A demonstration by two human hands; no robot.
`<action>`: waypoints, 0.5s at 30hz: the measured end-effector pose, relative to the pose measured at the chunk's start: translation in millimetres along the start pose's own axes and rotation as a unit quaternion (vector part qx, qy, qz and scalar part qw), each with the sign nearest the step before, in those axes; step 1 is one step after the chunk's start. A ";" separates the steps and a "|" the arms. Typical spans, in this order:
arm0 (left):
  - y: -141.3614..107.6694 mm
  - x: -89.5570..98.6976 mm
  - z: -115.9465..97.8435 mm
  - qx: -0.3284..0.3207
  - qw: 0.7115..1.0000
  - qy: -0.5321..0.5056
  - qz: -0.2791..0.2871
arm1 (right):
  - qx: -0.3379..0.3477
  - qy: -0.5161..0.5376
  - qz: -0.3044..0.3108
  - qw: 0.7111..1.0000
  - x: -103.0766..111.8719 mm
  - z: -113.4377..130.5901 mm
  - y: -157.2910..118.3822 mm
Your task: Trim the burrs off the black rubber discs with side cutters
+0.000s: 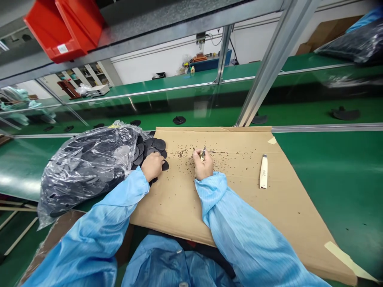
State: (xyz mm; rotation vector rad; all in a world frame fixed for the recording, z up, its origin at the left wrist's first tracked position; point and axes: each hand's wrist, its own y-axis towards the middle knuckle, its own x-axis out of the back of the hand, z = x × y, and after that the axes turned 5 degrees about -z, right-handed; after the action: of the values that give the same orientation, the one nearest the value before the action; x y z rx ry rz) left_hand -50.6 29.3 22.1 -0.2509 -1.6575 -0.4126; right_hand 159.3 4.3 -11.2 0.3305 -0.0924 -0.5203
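Observation:
My left hand (152,166) is at the edge of a pile of flat black round discs (158,144), its fingers curled and closed on one black disc (165,165). The pile spills from the mouth of a clear plastic bag (86,163) full of the same discs. Over the middle of the cardboard sheet (179,211), my right hand (204,164) is closed around a small metal tool (203,154) that looks like a nail clipper. Its tip points away from me, and the fingers hide part of it. Tiny black scraps (182,153) lie scattered around that hand.
A cream-handled cutter (263,171) lies on the cardboard at right. Tape (347,259) holds the near right corner. Behind, a metal post (266,67) rises beside a green belt (203,111) carrying several black parts. A red bin (66,32) sits on the shelf above.

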 end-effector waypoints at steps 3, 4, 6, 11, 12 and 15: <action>4.6 2.3 -7.0 0.019 0.996 -0.073 -0.044 | -0.003 -0.005 0.002 1.000 0.3 -0.8 0.1; 6.5 4.2 -11.0 0.028 0.991 -0.112 -0.071 | -0.004 -0.006 0.002 1.000 0.2 -0.9 0.0; 11.1 7.8 -21.8 0.058 0.964 -0.222 -0.132 | -0.004 -0.007 0.003 1.000 -0.2 -0.4 -0.4; 20.2 0.3 -57.6 0.154 0.736 -0.647 -0.130 | 0.007 0.003 0.016 1.000 1.2 4.5 -1.2; 20.2 -4.1 -63.8 0.159 0.677 -0.710 -0.110 | 0.014 0.009 0.022 1.000 2.2 5.5 -1.2; 16.2 -17.7 -75.3 0.162 0.559 -0.811 -0.060 | 0.046 0.023 0.050 0.997 5.5 6.9 -1.6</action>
State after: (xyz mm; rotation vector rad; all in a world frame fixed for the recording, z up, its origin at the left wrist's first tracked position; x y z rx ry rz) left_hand 26.6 14.6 13.3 -0.2199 -3.5734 0.2459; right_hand 162.2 -1.7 -5.2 0.4249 -0.0879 -0.4102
